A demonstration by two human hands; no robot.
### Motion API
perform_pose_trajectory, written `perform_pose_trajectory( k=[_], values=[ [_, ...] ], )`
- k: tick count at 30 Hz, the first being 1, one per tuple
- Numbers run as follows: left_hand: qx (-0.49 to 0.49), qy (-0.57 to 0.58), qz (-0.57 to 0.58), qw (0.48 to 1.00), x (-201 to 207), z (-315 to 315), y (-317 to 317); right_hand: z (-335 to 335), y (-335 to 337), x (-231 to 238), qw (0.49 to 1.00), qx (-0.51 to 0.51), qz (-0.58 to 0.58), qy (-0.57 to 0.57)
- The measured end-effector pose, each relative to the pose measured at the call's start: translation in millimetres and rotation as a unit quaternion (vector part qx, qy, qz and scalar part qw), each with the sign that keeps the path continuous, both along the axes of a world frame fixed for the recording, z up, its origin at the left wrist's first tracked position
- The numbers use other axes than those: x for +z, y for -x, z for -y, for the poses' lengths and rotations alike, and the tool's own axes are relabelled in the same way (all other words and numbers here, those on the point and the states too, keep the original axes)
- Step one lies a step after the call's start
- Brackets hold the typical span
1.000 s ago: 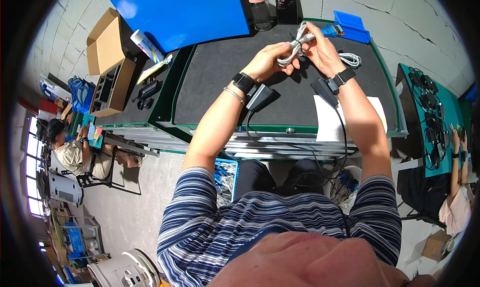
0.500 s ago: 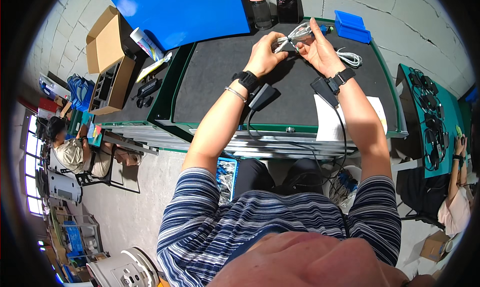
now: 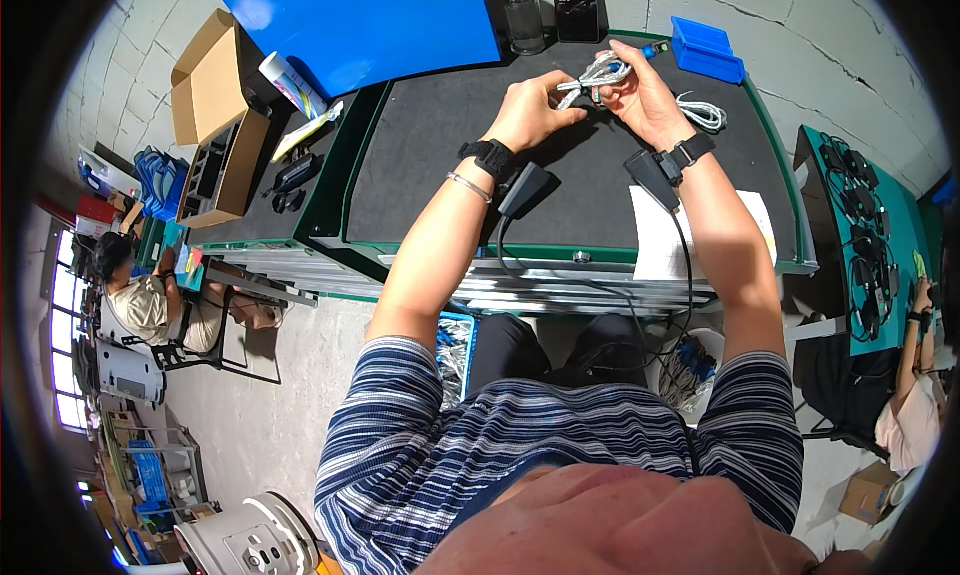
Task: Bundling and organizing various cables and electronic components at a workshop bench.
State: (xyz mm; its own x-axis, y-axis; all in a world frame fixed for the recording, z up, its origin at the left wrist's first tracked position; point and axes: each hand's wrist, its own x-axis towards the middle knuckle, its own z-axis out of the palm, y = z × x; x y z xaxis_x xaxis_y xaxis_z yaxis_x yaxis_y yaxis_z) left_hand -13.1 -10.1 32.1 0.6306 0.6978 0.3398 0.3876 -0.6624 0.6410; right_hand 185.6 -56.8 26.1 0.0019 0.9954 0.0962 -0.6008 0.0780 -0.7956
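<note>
Above the dark mat (image 3: 430, 165) I hold a coiled silvery-white cable (image 3: 604, 72) between both hands; a dark tie seems to bind its middle. My left hand (image 3: 537, 112) pinches one end of the bundle with thumb and fingers. Around the other end, the fingers of my right hand (image 3: 642, 97) are closed. A blue connector (image 3: 655, 49) sticks out past the right hand's fingertips. Another looped white cable (image 3: 703, 114) lies on the mat to the right. Each wrist wears a black strap with a corded black device.
A blue bin (image 3: 707, 50), a pink-lidded bottle (image 3: 521, 15) and a black phone (image 3: 578, 7) line the back. White paper (image 3: 660, 240) lies at the front right. An open cardboard box (image 3: 215, 145) stands left. Tubs of cables (image 3: 457, 355) sit below. Other people work at both sides.
My right hand has curled its fingers and thumb closer around the cable bundle. The bundle has tilted slightly, and my left hand has shifted little.
</note>
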Motion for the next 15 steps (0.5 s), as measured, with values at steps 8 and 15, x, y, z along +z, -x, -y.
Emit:
perform_pose_trajectory(
  k=[8,15],
  values=[
    [-0.189,0.268,0.129,0.936,4.3,1.1,5.6,15.9,13.8,17.9,0.992,0.046,0.020,-0.111],
    [-0.289,0.396,0.178,0.853,11.9,7.9,10.2,14.5,8.0,13.4,0.989,0.093,0.032,-0.113]
  ],
)
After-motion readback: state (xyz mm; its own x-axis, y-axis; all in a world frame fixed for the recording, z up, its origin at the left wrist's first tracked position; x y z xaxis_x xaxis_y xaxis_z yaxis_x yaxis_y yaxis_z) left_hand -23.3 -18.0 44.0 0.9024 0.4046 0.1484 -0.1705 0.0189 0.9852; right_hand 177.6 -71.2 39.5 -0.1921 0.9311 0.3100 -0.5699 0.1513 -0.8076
